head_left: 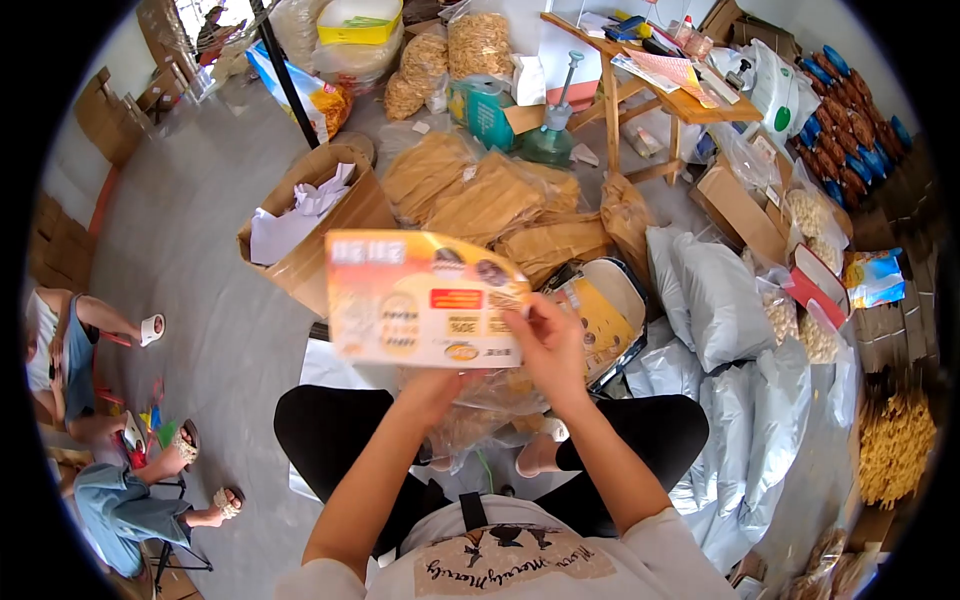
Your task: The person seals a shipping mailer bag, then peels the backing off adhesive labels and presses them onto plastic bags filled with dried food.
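A yellow-and-orange printed sheet point(415, 300) is held up in front of me, its face toward the camera. My right hand point(550, 345) pinches its right edge, thumb on the front. Under the lower edge, my left hand point(437, 388) reaches up behind the sheet, so its fingers are hidden. Below the hands, clear plastic point(465, 430) lies between my knees. Just beyond my right hand, a dark-rimmed container point(605, 300) has a yellow printed package in it.
A cardboard box point(350, 215) with white paper stands ahead left. Brown bags point(480, 195) lie beyond the sheet. Grey mailer bags point(715, 300) pile up on the right. A wooden table point(720, 112) carries papers. Seated people's legs point(125, 490) are at left.
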A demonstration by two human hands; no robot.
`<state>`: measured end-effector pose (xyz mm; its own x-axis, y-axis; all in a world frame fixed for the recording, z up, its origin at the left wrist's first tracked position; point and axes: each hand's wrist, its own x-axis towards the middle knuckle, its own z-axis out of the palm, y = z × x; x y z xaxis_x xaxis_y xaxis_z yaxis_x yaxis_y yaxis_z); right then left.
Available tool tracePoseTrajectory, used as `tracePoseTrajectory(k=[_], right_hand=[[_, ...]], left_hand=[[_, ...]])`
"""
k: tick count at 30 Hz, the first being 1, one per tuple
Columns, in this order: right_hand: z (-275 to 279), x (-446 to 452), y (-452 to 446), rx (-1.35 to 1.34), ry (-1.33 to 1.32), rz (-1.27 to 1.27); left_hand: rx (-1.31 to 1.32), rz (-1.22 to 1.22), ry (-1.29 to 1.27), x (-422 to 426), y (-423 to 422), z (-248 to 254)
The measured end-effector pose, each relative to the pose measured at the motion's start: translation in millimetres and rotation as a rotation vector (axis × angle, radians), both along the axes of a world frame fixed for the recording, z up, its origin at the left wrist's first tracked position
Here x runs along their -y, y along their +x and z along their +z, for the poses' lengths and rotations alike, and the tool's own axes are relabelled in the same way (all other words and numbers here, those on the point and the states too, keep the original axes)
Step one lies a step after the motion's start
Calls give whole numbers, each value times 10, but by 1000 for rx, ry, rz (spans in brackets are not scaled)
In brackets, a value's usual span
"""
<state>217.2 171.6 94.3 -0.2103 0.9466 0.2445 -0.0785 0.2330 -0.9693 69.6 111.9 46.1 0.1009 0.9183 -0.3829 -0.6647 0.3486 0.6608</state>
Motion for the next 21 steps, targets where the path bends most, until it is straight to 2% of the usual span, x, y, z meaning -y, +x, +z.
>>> tracePoseTrajectory(k=[1, 2, 3, 4, 6, 8, 9, 11, 12, 13, 14, 15, 17, 19, 21], right_hand=[[-58, -71, -58, 53, -67, 78], [-143, -145, -123, 107, -134, 157], [-333, -236, -210, -81, -240, 175], [-433, -357, -215, -81, -245, 168], [-612, -687, -211, -186, -327, -44], [-806, -1105, -40, -68, -205, -143], [-958, -1332, 51, 39, -229, -160], [-1389, -1659, 235, 150, -271, -169], [-1624, -1793, 310, 360, -259, -169], [-1810, -1895, 342, 568, -241, -167], [-1948, -1931, 354, 567, -247, -163], [-2126, -1927, 373, 590, -359, -136], [-2377, -1763, 412, 618, -475, -109], [-2579, -1533, 387, 945, -506, -106], [-2684, -1424, 359, 923, -484, -149]], left_hand=[[207, 226, 39, -185, -20, -92], [265, 226, 87, -342, -104, -215], [325, 227, 133, -479, -223, -342], [342, 244, 120, -601, -321, -395], [13, 422, -25, -972, -476, -459], [-504, 319, 18, -1256, -725, -408], [-504, 316, 8, -1386, -900, -445], [-1078, 246, -2, -1545, -1244, -606], [-1082, 243, -14, -1591, -1347, -738], [-1301, 245, -12, -1656, -1436, -908], [-1518, 244, -8, -1716, -1515, -1057], [-1518, 234, -23, -1758, -1591, -1220], [-1757, 38, -19, -1680, -1651, -1481], [-1951, -150, -113, -1420, -1622, -1934], [-1992, -38, -109, -1070, -1417, -2324]])
